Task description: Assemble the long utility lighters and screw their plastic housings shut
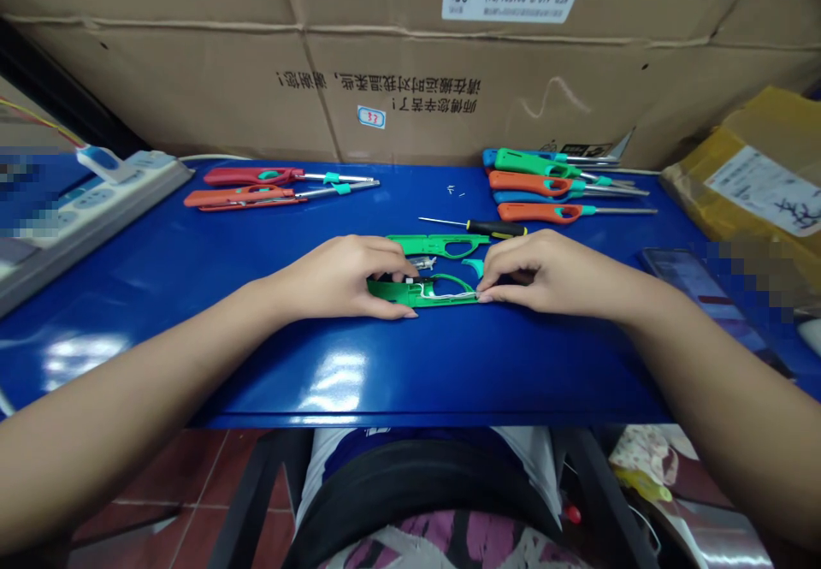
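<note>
One green lighter shell half (442, 297) lies near the middle of the blue table, inner side up, with a thin white wire (442, 296) along it. My left hand (369, 276) grips its left end between thumb and fingers. My right hand (535, 274) pinches the wire at the shell's right end. Just behind lies the other green shell half (440, 245), its trigger loop to the right. A small clear and metal part (422, 263) sits between the halves. A teal trigger (473, 268) rests beside my right fingers.
Behind lies a black-and-yellow screwdriver (497, 228) near tiny screws (451, 189). Red and orange lighters (250, 198) lie left; several more lighters (539, 211) lie right. A power strip (96, 201), a phone (711, 304) and a yellow package (757, 184) flank the table. A cardboard box (224, 90) stands behind.
</note>
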The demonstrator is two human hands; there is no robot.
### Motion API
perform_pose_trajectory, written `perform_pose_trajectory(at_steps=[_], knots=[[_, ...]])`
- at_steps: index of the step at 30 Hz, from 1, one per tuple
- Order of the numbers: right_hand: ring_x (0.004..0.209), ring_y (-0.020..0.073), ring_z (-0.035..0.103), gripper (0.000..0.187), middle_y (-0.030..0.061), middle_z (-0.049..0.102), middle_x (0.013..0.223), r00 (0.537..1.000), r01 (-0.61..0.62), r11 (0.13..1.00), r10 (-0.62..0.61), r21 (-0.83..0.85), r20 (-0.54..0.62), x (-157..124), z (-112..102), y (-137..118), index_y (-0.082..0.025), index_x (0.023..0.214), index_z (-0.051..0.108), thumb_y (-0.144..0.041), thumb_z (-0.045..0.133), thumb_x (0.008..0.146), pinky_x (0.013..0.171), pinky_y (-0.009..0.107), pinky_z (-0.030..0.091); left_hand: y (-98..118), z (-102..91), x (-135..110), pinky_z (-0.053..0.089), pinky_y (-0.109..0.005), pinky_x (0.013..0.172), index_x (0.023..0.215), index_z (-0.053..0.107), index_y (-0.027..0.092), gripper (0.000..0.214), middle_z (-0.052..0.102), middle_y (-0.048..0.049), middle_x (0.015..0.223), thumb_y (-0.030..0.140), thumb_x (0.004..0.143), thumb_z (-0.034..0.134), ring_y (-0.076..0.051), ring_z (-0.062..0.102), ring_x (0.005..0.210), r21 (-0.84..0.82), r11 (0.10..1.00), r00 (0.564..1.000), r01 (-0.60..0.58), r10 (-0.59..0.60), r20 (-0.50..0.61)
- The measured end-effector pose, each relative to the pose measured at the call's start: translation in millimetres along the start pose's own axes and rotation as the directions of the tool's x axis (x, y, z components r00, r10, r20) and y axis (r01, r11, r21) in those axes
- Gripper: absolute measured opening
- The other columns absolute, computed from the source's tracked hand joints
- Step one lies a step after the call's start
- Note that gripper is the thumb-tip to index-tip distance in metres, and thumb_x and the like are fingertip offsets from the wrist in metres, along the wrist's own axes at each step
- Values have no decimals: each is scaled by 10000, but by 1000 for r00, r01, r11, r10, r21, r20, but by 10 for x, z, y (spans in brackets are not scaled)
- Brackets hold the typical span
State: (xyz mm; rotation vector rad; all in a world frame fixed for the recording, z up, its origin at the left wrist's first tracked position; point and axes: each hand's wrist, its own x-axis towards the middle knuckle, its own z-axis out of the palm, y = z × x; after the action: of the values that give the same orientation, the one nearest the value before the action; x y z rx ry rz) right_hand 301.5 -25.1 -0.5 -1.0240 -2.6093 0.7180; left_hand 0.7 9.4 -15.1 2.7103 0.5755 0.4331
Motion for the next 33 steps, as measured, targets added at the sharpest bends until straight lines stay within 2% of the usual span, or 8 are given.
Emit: perform_pose_trajectory(at_steps=[6,10,16,20,24,26,29,33], knots=[[764,179,640,223,60,719,864,969,-21,997,3,-69,-249,-56,-127,-37,-204,817,721,-367,634,942,707,315,476,14,-6,-1,563,-298,797,1126,743,156,428,745,-83,992,504,877,733,-199,706,888,53,999,1000,-11,11,0],[764,187,640,236,60,720,858,985,-21,995,4,-99,-170,-92,-174,-66,-209,825,725,-391,628,940,702,322,469,12,-9,-13,570,-303,828,1155,731,163,451,748,-83,1042,521,882,724,-204,713,931,65,998,1000,-11,11,0],[854,207,650,170,85,707,1057,985,-96,948,46,-305,-168,-68,-93,53,-205,1003,698,-326,605,929,710,316,453,13,-21,-13,568,-294,857,1124,722,167,361,734,-76,1104,455,908,711,-201,712,986,39,999,1000,9,-9,13],[872,213,653,181,82,704,1041,991,-99,937,63,-334,-115,-63,-60,115,-204,1008,691,-313,558,949,736,320,454,43,-36,-2,559,-283,859,1131,712,159,336,729,-82,1095,415,914,707,-199,704,993,29,1000,1000,-12,12,4],[821,194,640,186,64,717,1022,988,-123,927,80,-355,-134,-62,-44,58,-209,1010,689,-290,532,954,696,313,432,84,-50,-2,547,-254,787,1146,703,153,315,723,-79,1055,376,923,699,-170,690,903,49,999,1000,-18,19,-6],[813,197,641,209,57,724,997,981,-159,920,106,-358,-164,-48,-20,25,-212,995,686,-383,576,950,669,311,417,93,-55,-5,540,-250,754,1164,698,154,306,717,-74,1028,353,932,686,-153,673,840,61,998,1000,-21,22,-9],[853,213,653,346,47,723,956,967,-218,913,155,-345,-201,-14,29,18,-216,952,670,-557,650,897,638,302,396,90,-58,-8,522,-240,698,1177,696,153,301,701,-63,970,335,938,677,-128,636,746,71,997,999,-28,29,-20],[810,194,645,245,39,721,939,967,-228,912,172,-341,-187,3,53,60,-216,977,663,-453,626,928,622,293,385,83,-61,-15,484,-220,620,1169,698,139,305,667,-44,917,329,931,690,-98,577,651,71,997,1000,-18,19,-10]])
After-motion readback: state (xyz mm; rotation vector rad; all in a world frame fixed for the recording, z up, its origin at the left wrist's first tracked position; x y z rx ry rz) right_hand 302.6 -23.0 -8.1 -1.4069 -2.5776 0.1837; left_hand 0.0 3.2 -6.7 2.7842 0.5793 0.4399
